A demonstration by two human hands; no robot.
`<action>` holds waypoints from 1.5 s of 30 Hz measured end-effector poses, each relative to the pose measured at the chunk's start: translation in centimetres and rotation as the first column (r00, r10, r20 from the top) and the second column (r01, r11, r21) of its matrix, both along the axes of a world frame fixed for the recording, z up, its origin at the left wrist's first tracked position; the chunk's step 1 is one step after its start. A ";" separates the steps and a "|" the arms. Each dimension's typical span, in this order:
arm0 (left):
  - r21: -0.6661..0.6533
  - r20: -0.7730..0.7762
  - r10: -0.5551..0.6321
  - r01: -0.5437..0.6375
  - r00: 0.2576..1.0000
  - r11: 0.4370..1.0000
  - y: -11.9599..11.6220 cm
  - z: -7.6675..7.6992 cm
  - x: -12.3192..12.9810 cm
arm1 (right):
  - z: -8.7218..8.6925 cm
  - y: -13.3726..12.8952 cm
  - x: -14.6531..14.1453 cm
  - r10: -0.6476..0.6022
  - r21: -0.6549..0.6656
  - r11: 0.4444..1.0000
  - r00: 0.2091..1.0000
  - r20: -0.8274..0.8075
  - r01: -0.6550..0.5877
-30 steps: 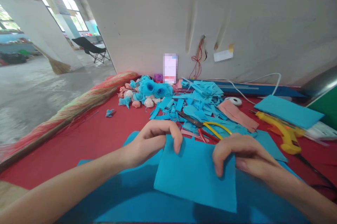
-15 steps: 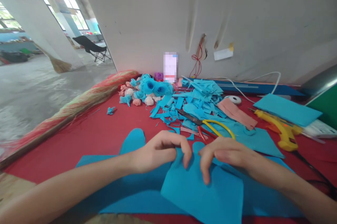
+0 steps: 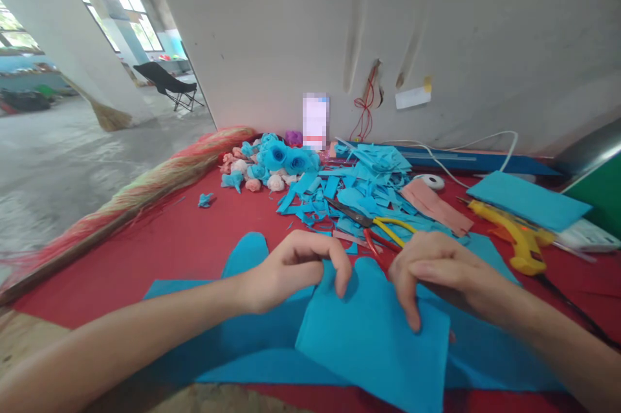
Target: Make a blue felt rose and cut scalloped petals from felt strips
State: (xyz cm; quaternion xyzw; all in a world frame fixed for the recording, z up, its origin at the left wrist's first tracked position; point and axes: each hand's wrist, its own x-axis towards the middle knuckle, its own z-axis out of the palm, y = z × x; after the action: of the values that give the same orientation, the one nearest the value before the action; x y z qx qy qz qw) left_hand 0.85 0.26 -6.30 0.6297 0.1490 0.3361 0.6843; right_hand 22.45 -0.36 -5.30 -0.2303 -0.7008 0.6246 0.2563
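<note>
A folded-looking sheet of blue paper (image 3: 373, 335) is held up between both hands above the table. My left hand (image 3: 301, 270) pinches its upper left corner, index finger bent over the front. My right hand (image 3: 431, 277) grips the upper right edge, one finger extended down the sheet's face. Between the hands the top edge has a rounded bump. Beneath lies a larger blue sheet (image 3: 252, 361), and a blue piece with a rounded end (image 3: 247, 251) sits behind my left wrist.
Pliers (image 3: 356, 213) with red and yellow handles lie behind the hands, by blue scraps (image 3: 334, 189). Paper flowers (image 3: 276, 157) stand further left. A yellow glue gun (image 3: 526, 248) rests at right, near a white roll (image 3: 429, 182). A phone (image 3: 315, 122) leans on the wall.
My right hand has slid right along the sheet's top edge, away from my left hand, uncovering more of the rounded bump. My left hand has kept its pinch, nearly still.
</note>
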 end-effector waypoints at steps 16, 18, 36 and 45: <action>0.466 -0.152 0.332 -0.229 0.931 0.855 0.1 -1.2 0.2 | -0.7 2.3 0.8 -0.283 0.157 0.958 0.886 0.368 0.241; 0.483 -0.145 0.327 -0.222 0.934 0.847 0.1 -1.1 0.0 | -0.7 2.2 1.0 -0.276 0.148 0.960 0.882 0.381 0.237; 0.429 -0.426 0.218 -0.016 0.878 0.903 0.6 -1.3 0.6 | -1.3 0.8 -1.6 -0.430 0.393 0.875 0.828 0.361 0.283; 0.491 -0.447 0.287 -0.036 0.847 0.871 0.7 -2.5 1.1 | -1.7 0.8 -1.7 -0.577 0.624 0.746 0.693 0.431 0.233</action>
State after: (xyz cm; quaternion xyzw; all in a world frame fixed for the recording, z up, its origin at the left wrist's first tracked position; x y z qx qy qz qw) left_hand 1.97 0.93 -8.78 0.8249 0.2926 0.2428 0.4182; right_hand 20.79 0.41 -6.96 -0.4919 -0.8140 0.2265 0.2100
